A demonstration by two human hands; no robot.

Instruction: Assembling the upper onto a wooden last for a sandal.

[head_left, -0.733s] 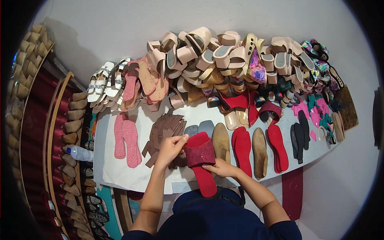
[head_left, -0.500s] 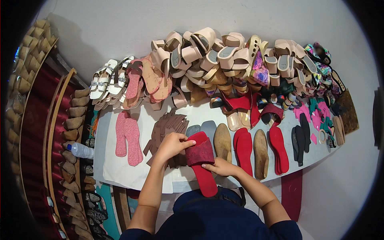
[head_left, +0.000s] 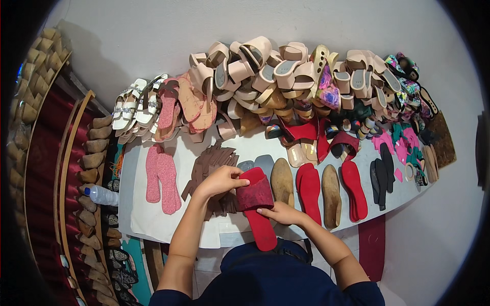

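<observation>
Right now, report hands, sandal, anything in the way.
Left hand on toe end of the red sandal. Right hand gripping it by the strap. Wooden foot form close on its right, not covering it.

Wide head-worn fisheye, looking down, near the table (head_left: pixel 398 191)

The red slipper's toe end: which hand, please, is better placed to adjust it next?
Probably the left hand: its thumb is at the toe end; the right hand holds the slipper nearer its heel.
</observation>
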